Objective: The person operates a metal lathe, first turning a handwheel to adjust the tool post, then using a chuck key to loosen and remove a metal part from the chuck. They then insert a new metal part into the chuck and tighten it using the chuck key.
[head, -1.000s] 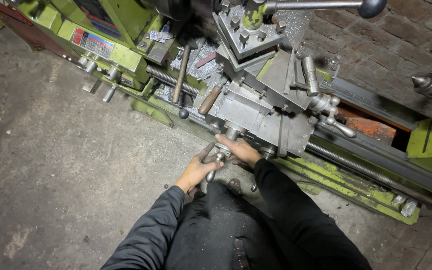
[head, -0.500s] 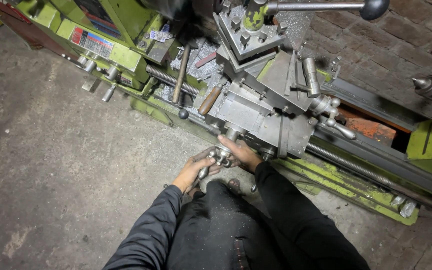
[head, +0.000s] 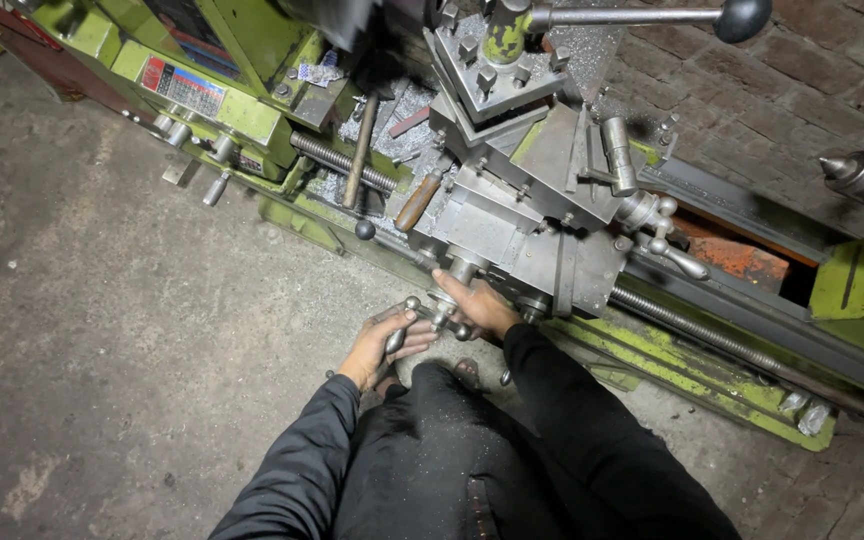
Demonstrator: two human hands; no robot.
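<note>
since a second ago your left hand point(head: 380, 345) has slid down the grey metal handwheel point(head: 430, 315), grip closed on its spoke handle; right hand point(head: 477, 303) remains clamped on the hub, lower centre: turning continues.

One green lathe point(head: 252, 110) stands on the concrete floor point(head: 102, 330), and two hands, left point(head: 382, 345) and right point(head: 477, 305), meet at one handwheel point(head: 432, 315). One wooden-handled tool point(head: 418, 202) and one black-knobbed lever point(head: 642, 16) lie above.
</note>
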